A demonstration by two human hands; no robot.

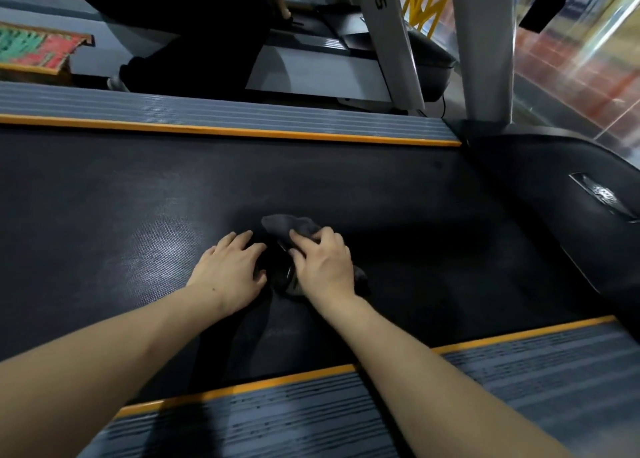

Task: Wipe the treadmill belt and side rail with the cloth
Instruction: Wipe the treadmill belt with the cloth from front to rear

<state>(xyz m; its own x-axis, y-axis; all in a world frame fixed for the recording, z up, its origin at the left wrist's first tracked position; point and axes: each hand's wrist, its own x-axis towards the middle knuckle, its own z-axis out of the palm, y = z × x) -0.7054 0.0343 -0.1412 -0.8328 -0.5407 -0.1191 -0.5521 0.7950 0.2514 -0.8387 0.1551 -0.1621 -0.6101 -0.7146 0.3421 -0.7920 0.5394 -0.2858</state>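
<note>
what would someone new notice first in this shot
Two bare forearms reach in from the bottom, both hands meeting mid-frame on the black treadmill belt: the right hand grips a dark cloth, the left hand lies beside it. Orange-edged grey side rails frame the belt, and another person crouches at the next treadmill, top left.

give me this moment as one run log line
stage: wiping belt | right hand: holds cloth on belt | left hand: flat on belt beside cloth | side rail: untouched

Bare belt leftward; motor hood rightward.
</note>
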